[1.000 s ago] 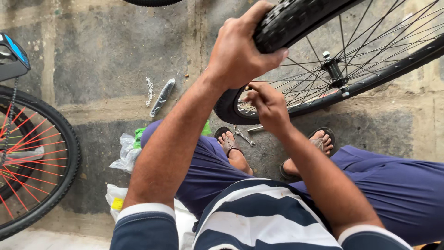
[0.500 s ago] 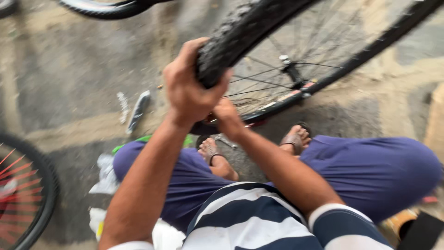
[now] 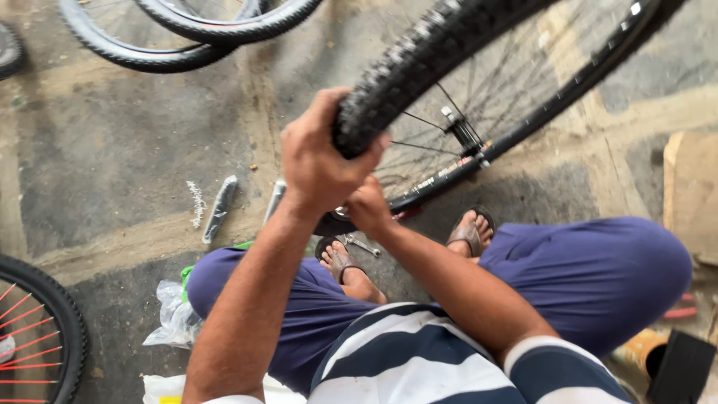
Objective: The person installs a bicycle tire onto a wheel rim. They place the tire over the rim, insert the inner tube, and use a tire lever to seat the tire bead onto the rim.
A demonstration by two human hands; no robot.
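Stained concrete floor (image 3: 112, 150), seen from above; person seated low with knees spread, in blue shorts and a striped shirt, sandals on both feet.

Left arm runs up from the lower left, forearm bare, wrist bent over the top of the wheel. Left hand (image 3: 318, 161) wraps the knobby tyre (image 3: 419, 71), fingers curled tight over the tread, thumb on the near side. Firm hold.

Right arm comes in from the lower right and crosses under the left. Right hand (image 3: 368, 206) sits just below the left, at the rim (image 3: 479, 161). Its fingers are bent inward, mostly hidden behind the left hand and tyre; cannot tell what they press or pinch.

Wheel stands tilted in front of the knees, its lower edge near the floor between the feet, spokes and hub in view.

On the floor: a spanner (image 3: 360, 244) by the left foot, a dark tyre lever (image 3: 219, 209) to the left. Two more tyres (image 3: 217, 26) lie at the top, a red-spoked wheel (image 3: 34, 337) at the lower left. Plastic bag (image 3: 170, 318) beside the left knee.
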